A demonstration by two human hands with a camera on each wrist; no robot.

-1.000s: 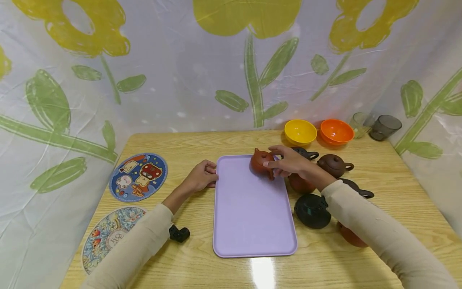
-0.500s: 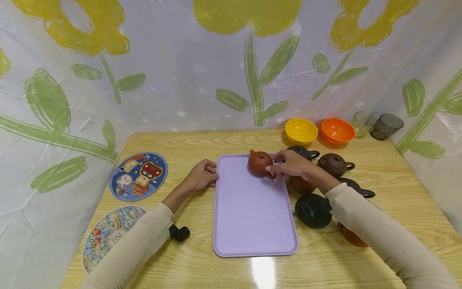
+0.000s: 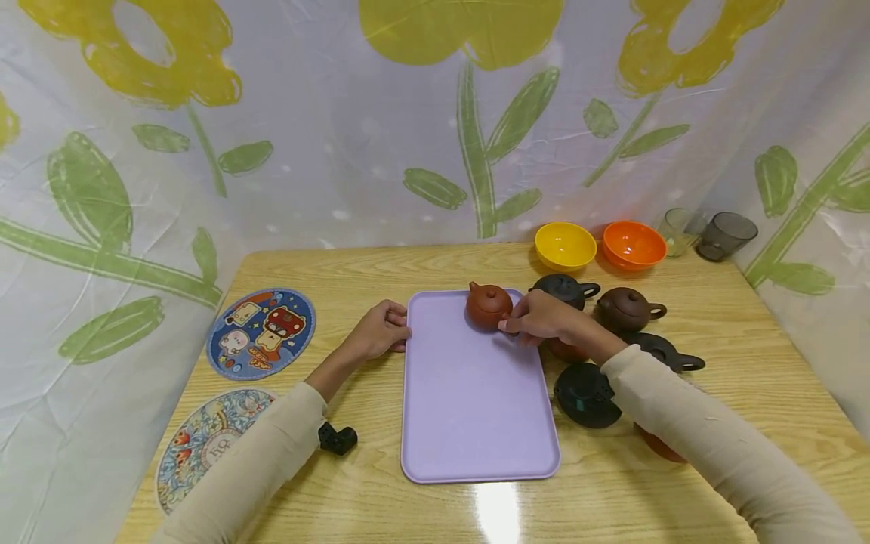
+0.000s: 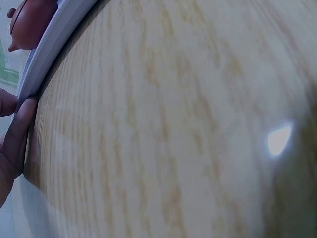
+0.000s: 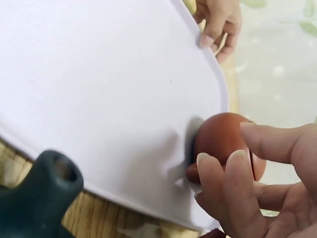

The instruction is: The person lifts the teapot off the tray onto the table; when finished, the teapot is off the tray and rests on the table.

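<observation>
A reddish-brown clay teapot (image 3: 486,308) sits upright at the far right of a lilac tray (image 3: 479,408), its spout turned to the far left. My right hand (image 3: 544,316) holds it at the handle side. In the right wrist view, curled fingers (image 5: 238,181) overlap the teapot body (image 5: 218,134) and hide most of the handle. My left hand (image 3: 375,332) pinches the tray's left rim, thumb and fingers meeting at its edge. The left wrist view shows its fingertips (image 4: 26,109) at the rim, with part of the teapot (image 4: 32,25) beyond.
Several dark and reddish teapots, including a dark green one (image 3: 584,397) and a brown one (image 3: 627,308), crowd the tray's right side. Behind stand a yellow bowl (image 3: 566,247), an orange bowl (image 3: 635,245) and a dark glass (image 3: 726,236). Two round mats, one blue (image 3: 261,332), lie left.
The reddish-brown teapot has turned slightly and shifted a little left on the tray. My right hand's fingers have drawn down off its top toward the handle. The left hand stays still.
</observation>
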